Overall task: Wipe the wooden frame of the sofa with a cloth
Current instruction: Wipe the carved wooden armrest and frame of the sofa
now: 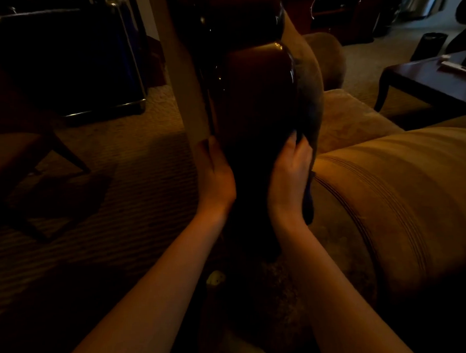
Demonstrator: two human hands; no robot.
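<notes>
Both hands clamp the dark wooden frame [254, 97]: your left hand [216, 170] flat on its outer side, your right hand [290, 173] with a curled grip pressing a dark cloth [308, 201] to the cushion side. Polished wood beyond the grip looks unwiped; progress cannot be judged in this light.

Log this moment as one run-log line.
left hand: rests on wooden frame | right hand: grips dark cloth against frame | sofa cushion: right of frame | lighting: dim

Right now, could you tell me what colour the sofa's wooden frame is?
Dark glossy brown wooden frame, seen in the head view.
</notes>
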